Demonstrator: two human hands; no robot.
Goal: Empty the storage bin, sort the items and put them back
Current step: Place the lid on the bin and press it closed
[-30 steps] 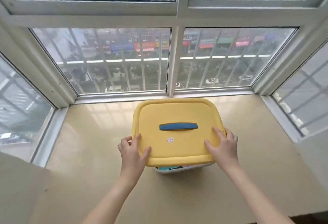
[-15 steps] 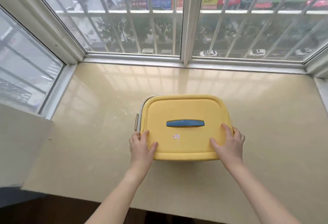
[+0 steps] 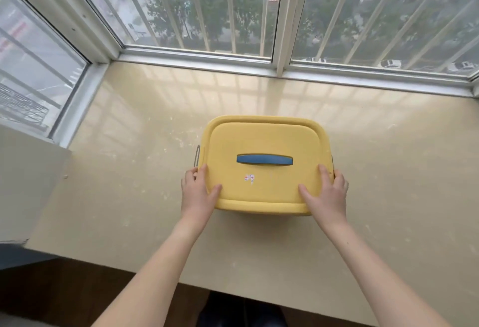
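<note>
Our left hand (image 3: 198, 193) clasps the yellow lid (image 3: 259, 193) at its near-left corner, thumb splayed on top, fingers curled over the edge, our right hand (image 3: 325, 193) likewise, and the storage bin (image 3: 267, 132), tilted a second ago, now sits level and closed on the sill (image 3: 129, 184), emptying unstarted.

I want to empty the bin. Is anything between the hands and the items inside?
Yes. The yellow lid covers the whole opening, so the items are hidden. The left hand and right hand grip its near corners.
</note>
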